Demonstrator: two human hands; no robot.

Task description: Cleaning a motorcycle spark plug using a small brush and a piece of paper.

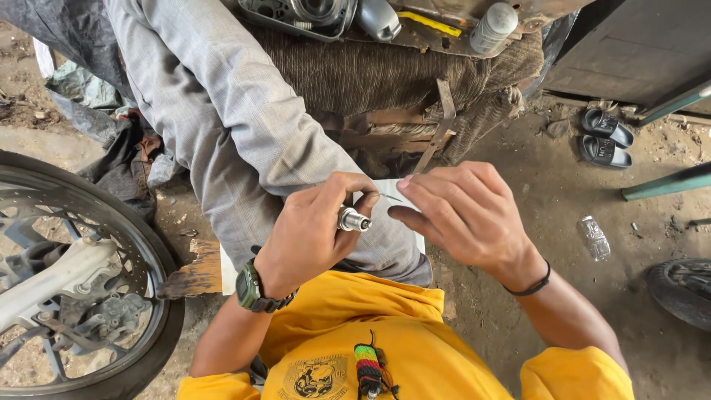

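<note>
Head view, looking down over the person's lap. The left hand [311, 230], a dark green wristwatch [249, 287] on its wrist, is closed around a small silver metal spark plug [352, 219], whose threaded end points right, at the centre of the scene. The right hand [463, 211], a thin black band at its wrist, has its fingers loosely curled; thumb and forefinger pinch a thin dark wire-like strip [390, 197] just above the plug. A white sheet of paper [396, 189] lies on the grey trouser leg [237, 126] beneath both hands. At near left stands a black motorcycle wheel [81, 289] with a brake disc. Far right, a pair of black sandals [606, 137] rests on the dirt floor; nearer, a crushed clear plastic bottle [594, 237] lies flat.
</note>
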